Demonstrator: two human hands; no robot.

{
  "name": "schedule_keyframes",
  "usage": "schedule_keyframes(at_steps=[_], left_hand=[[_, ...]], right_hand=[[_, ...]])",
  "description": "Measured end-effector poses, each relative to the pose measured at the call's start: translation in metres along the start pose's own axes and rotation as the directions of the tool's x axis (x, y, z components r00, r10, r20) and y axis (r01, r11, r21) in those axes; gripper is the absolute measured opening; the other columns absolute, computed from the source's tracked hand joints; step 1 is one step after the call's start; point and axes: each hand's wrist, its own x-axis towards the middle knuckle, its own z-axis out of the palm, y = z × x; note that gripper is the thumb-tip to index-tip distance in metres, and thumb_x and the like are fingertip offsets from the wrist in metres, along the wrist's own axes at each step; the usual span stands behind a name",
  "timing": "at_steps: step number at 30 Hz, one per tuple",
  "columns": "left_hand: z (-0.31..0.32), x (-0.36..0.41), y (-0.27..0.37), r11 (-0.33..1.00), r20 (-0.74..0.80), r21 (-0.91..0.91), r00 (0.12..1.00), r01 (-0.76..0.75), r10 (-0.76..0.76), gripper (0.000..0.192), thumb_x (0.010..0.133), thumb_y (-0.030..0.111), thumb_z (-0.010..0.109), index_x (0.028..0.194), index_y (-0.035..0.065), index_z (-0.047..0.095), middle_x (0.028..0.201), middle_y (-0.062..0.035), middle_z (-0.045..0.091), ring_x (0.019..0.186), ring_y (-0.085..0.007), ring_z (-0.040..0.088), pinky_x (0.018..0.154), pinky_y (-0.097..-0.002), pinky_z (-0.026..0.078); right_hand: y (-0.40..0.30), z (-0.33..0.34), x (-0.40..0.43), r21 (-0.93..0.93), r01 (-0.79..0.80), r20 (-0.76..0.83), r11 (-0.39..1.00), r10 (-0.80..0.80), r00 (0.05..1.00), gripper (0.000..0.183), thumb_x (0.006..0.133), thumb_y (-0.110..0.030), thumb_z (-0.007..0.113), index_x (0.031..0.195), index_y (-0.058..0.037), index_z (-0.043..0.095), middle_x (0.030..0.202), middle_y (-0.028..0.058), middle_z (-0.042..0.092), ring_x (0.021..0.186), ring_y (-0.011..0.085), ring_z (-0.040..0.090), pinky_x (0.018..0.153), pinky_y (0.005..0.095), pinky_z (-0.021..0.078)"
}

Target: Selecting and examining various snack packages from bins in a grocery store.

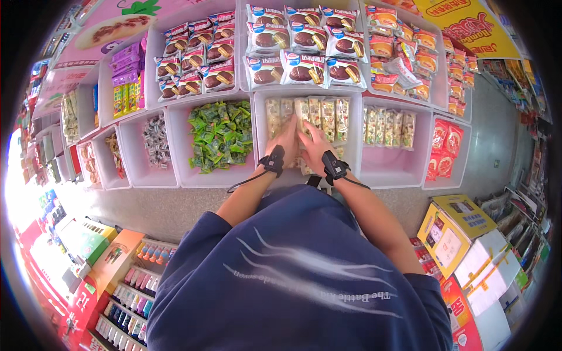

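Note:
Both my hands reach into a white plastic bin (357, 127) of wrapped nut-and-grain bars. My left hand (286, 138) lies over the bars at the left, its fingers beside a clear-wrapped bar (302, 109). My right hand (317, 147) touches the lower part of the same row, fingers slightly spread. Several more wrapped bars (328, 115) stand side by side to the right, and others show partly under my hands. Whether either hand grips a bar cannot be told, as the fingertips meet the wrappers. Each wrist wears a black strapped device.
A bin of green-wrapped sweets (221, 136) adjoins on the left, a bin with more bars (388, 127) on the right. Packaged chocolate pies (305, 44) fill the bin behind. A yellow carton (456, 228) stands at the lower right, a shelf of small bottles (127, 302) at the lower left.

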Motion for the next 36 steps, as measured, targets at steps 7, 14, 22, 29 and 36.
schedule_keyframes(at_steps=[7,14,22,29,36], left_hand=[[0.008,-0.002,-0.008,0.996,-0.053,0.086,0.999,0.016,-0.011,0.068,0.087,0.013,0.051,0.149,0.0057,0.024,0.143,-0.0216,0.043,0.127,-0.0393,0.046,0.102,-0.0458,0.04],[0.003,0.011,-0.007,0.985,-0.34,-0.117,0.937,-0.129,0.082,0.046,0.09,0.008,0.048,0.136,0.0064,0.045,0.107,-0.0234,0.064,0.101,-0.043,0.059,0.084,-0.0469,0.049],[0.013,0.032,-0.023,0.93,-0.305,-0.333,0.951,-0.154,0.048,0.043,0.088,0.009,0.06,0.129,0.0107,0.051,0.109,-0.0172,0.064,0.091,-0.0289,0.065,0.079,-0.0372,0.051],[0.018,0.031,-0.02,0.962,-0.326,-0.188,0.937,-0.196,0.127,0.046,0.085,0.007,0.063,0.129,0.0107,0.047,0.113,-0.0181,0.058,0.083,-0.0303,0.063,0.074,-0.0392,0.051],[0.029,0.025,-0.013,0.965,-0.458,-0.094,0.871,-0.247,0.178,0.045,0.085,0.006,0.064,0.127,0.0113,0.049,0.113,-0.018,0.056,0.088,-0.0319,0.061,0.076,-0.0398,0.05]], right_hand=[[-0.006,0.001,0.009,0.054,-0.061,0.071,0.997,0.057,0.996,0.057,0.076,-0.005,0.065,0.13,-0.0039,0.049,0.145,0.0209,0.032,0.126,0.0438,0.04,0.103,0.0473,0.0422],[-0.005,0.019,0.02,0.032,-0.099,-0.017,0.995,0.1,0.995,0.055,0.076,-0.003,0.064,0.128,-0.0034,0.049,0.14,0.0221,0.033,0.124,0.0438,0.042,0.1,0.0468,0.0446],[0.002,-0.006,-0.001,0.095,-0.115,-0.005,0.989,0.116,0.993,0.055,0.076,-0.005,0.063,0.129,-0.0031,0.049,0.136,0.021,0.037,0.122,0.0422,0.043,0.098,0.0452,0.0452],[0.034,-0.032,-0.032,0.001,-0.33,-0.129,0.944,0.327,0.936,0.055,0.081,-0.01,0.061,0.132,0.0048,0.046,0.145,0.0242,0.032,0.123,0.0448,0.043,0.098,0.046,0.0451],[0.026,-0.017,-0.027,-0.191,-0.341,-0.168,0.92,0.312,0.935,0.056,0.078,-0.01,0.062,0.129,0.0085,0.045,0.15,0.0288,0.02,0.13,0.0434,0.037,0.099,0.0446,0.0455]])
